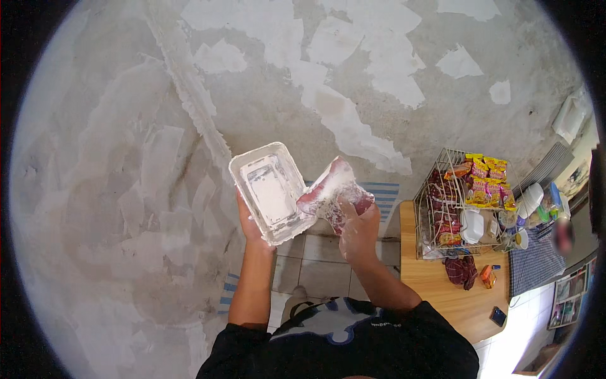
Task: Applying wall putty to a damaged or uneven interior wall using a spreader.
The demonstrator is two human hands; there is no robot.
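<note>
My left hand (249, 225) holds a rectangular tub (294, 230) from its left side and underneath, tilted so its inside shows. White paste coats the tub's rim and walls, and a pale layer with grey bare streaks covers the bottom. In my right hand (362, 234) is a dark red, curved flat piece (334, 177) smeared with white paste; I cannot tell its material. Its left corner meets or overlaps the tub's right rim. White paste also marks the fingers of my right hand. Beyond both hands stands a grey wall (265, 99) with white filler patches.
At right is a wooden table (426, 284) with a wire rack (419, 227) of snack packets (487, 182), a dark red cloth (460, 272), an orange packet (487, 277) and a phone (497, 316). Blue-and-white striped material (386, 194) lies by the wall's base, above floor tiles (324, 275).
</note>
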